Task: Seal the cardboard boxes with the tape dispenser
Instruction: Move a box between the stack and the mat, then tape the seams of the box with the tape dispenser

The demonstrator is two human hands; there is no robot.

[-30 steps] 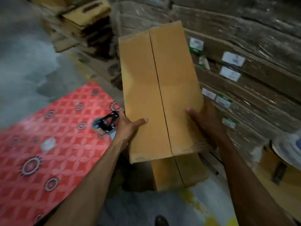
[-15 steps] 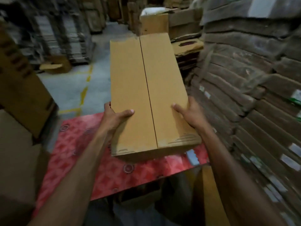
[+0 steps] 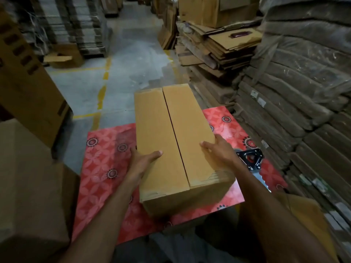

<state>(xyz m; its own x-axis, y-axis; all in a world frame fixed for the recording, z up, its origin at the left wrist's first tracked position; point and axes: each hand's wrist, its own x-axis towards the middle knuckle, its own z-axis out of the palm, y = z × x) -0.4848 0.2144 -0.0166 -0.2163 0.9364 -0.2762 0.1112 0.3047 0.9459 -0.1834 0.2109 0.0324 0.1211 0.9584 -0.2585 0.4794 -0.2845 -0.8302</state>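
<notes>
A long tan cardboard box [image 3: 171,130] lies on the red patterned table [image 3: 106,168], its two top flaps closed with an untaped seam down the middle. My left hand [image 3: 142,162] grips its left side near the front, thumb on top. On the right side my right hand [image 3: 218,150] grips the box, thumb over the top edge. A black tape dispenser [image 3: 250,160] with a serrated blade lies on the table just right of my right wrist.
Stacks of flattened cardboard [image 3: 218,46] and wrapped bundles [image 3: 303,92] line the right side. Large brown boxes [image 3: 28,88] stand at the left, one close to the table's near left edge. Grey floor with yellow lines [image 3: 102,92] runs ahead beyond the table.
Both hands have carried the box from the air down onto the red table. The view has swung towards the aisle, and the tape dispenser is back in sight at the right.
</notes>
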